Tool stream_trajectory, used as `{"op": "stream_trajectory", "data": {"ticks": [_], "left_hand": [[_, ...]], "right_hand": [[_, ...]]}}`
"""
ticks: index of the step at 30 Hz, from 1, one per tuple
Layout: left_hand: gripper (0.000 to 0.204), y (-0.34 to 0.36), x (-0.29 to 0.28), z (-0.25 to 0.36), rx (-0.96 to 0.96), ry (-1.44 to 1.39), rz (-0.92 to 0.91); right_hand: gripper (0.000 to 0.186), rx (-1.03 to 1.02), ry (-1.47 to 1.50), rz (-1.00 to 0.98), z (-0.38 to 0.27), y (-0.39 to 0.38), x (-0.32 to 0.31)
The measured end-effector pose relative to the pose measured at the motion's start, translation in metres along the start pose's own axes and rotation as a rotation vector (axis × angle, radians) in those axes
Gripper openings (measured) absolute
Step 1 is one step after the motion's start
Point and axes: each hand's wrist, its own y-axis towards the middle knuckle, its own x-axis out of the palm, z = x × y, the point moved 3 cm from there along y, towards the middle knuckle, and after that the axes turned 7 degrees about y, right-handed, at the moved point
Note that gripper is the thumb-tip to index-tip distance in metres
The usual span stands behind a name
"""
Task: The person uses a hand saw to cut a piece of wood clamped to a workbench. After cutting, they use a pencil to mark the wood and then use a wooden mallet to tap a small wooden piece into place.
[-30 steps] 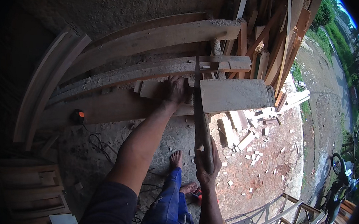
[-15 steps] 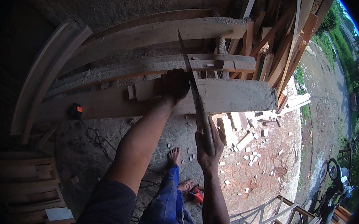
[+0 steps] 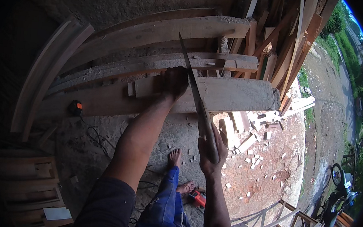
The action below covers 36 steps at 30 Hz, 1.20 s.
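My right hand (image 3: 211,152) is closed round the handle of a handsaw (image 3: 195,84). The saw's long blade points away from me and crosses a short wooden board (image 3: 149,86) lying on a thick plank (image 3: 234,95). Just left of the blade, my left hand (image 3: 176,82) presses down with its fingers curled over the board's far edge. A small wood block (image 3: 131,89) touches the board's left end. Where the blade's teeth meet the wood is too dark to make out.
Farther left on the plank sits an orange and black tape measure (image 3: 76,107). More planks (image 3: 166,30) lie behind. Offcuts (image 3: 252,159) litter the floor at right, and a red power tool (image 3: 199,197) rests by my feet. Timber (image 3: 297,50) leans at the back right.
The saw and my right hand have come slightly toward me. My left hand stays on the board, a little farther left and higher in the picture as the view shifts slightly.
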Motion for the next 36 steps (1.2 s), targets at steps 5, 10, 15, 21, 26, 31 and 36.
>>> {"op": "stream_trajectory", "data": {"ticks": [5,10,15,21,26,31,36], "left_hand": [[0.020,-0.007,-0.002,-0.006,-0.058,-0.047,0.081],[0.021,-0.013,-0.004,-0.009,-0.073,-0.096,0.102],[0.019,-0.002,-0.027,0.009,0.003,0.012,-0.110],[0.016,-0.009,-0.010,-0.010,-0.009,-0.019,0.125],[0.016,-0.012,-0.003,-0.009,-0.051,-0.052,0.110],[0.020,-0.003,-0.031,0.012,0.043,0.065,-0.127],[0.017,-0.008,-0.013,-0.009,-0.013,-0.058,0.003]], "right_hand": [[0.056,0.130,-0.092,0.002,0.003,-0.075,-0.028],[0.057,0.067,-0.205,-0.005,-0.003,-0.160,-0.076],[0.056,-0.017,0.045,0.000,0.005,0.028,0.010],[0.053,-0.055,-0.186,0.050,0.028,-0.112,-0.041],[0.054,-0.003,-0.383,-0.022,0.024,-0.159,-0.062],[0.057,-0.138,-0.012,0.033,0.020,0.035,0.024],[0.054,-0.084,-0.268,0.031,0.042,-0.120,-0.040]]}}
